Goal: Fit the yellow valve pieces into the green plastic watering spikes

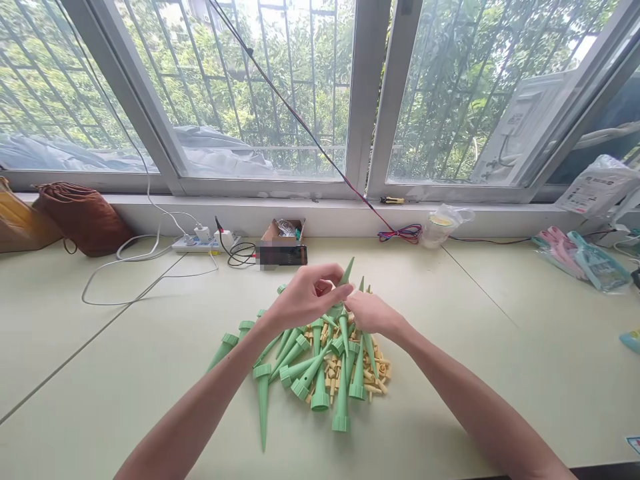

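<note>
Head view: from the left, we see a brown pouch [83, 219] by the back edge of the tabletop [165, 373], then a white power strip [187, 247] and a small open box [284, 233] along that same edge. Around the middle of the tabletop, well in from both side edges, lie the loose green spikes [341, 393], one of them apart on the left of the heap with its point toward the front edge. Over the heap, our left hand [305, 293] is curled, thumb and fingers pinched on one green spike [349, 270], its tip up. Beige pieces [380, 368] lie among and to the right of the spikes. Our right hand [373, 312] is nearly closed, fingertips meeting close by the held spike's lower part; we cannot tell whether it grips anything. Farther right, coiled wires [400, 233] and a clear plastic cup [437, 228] sit by the back edge, with pink and teal items [583, 257] toward the back right corner. We judge the step in hand to be two-handed work at the spike's wide end; the next move calls for a steady left pinch and precise right fingertips.
</note>
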`<state>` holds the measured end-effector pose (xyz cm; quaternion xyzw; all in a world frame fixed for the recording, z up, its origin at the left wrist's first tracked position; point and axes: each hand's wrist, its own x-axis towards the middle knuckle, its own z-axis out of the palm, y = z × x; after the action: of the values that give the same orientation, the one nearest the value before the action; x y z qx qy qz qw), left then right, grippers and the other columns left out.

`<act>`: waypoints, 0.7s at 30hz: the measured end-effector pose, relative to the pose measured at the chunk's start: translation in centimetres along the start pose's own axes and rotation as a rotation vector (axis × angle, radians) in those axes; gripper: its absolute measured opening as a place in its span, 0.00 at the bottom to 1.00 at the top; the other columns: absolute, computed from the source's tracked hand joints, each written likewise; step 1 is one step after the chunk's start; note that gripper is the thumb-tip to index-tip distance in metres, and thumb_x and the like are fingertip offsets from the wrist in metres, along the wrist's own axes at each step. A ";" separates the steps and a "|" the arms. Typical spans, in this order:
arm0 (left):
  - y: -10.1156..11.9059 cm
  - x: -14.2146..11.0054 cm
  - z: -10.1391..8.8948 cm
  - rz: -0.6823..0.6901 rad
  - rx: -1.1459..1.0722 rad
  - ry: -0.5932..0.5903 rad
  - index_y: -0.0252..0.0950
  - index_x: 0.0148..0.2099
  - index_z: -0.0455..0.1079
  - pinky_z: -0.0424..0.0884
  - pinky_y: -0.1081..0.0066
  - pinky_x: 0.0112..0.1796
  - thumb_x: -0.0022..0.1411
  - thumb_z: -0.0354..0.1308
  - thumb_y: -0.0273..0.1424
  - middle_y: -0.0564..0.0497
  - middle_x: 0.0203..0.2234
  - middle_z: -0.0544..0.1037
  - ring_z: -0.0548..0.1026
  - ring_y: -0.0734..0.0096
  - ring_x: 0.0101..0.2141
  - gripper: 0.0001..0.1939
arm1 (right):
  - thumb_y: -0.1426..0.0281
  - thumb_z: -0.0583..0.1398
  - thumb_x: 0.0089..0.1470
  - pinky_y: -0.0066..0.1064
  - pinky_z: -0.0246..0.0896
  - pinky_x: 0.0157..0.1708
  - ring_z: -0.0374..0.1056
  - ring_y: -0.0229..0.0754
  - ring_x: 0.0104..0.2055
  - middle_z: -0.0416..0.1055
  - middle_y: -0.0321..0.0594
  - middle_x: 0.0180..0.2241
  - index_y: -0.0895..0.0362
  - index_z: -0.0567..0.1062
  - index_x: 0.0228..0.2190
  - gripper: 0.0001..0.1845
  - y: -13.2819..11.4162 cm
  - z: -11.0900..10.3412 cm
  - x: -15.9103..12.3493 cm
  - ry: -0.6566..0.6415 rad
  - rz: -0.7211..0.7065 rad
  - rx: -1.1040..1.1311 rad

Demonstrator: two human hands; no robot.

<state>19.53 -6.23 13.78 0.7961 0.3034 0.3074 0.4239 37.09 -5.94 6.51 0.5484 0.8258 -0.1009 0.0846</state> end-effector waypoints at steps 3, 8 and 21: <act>0.0 0.0 0.0 -0.001 -0.002 -0.004 0.33 0.32 0.66 0.52 0.77 0.18 0.63 0.60 0.41 0.54 0.25 0.70 0.60 0.82 0.20 0.16 | 0.83 0.56 0.49 0.29 0.51 0.24 0.71 0.45 0.34 0.73 0.46 0.38 0.58 0.71 0.39 0.15 0.0 -0.2 -0.1 0.000 -0.003 0.010; 0.0 0.0 0.0 0.003 0.001 0.003 0.33 0.32 0.66 0.54 0.77 0.19 0.63 0.60 0.40 0.53 0.25 0.70 0.62 0.81 0.21 0.15 | 0.81 0.58 0.49 0.27 0.51 0.24 0.71 0.43 0.34 0.74 0.45 0.39 0.58 0.72 0.38 0.14 0.0 -0.7 -0.6 0.009 -0.025 0.032; 0.0 0.1 -0.4 0.015 0.040 0.084 0.33 0.31 0.66 0.58 0.77 0.20 0.62 0.60 0.40 0.54 0.23 0.70 0.65 0.80 0.20 0.15 | 0.82 0.56 0.50 0.26 0.54 0.30 0.62 0.35 0.27 0.74 0.37 0.26 0.58 0.83 0.38 0.19 0.5 -2.6 -2.0 0.152 -0.231 0.350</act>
<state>19.27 -5.95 13.96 0.7929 0.3212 0.3376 0.3926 38.25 -6.81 9.46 0.4626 0.8569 -0.2103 -0.0864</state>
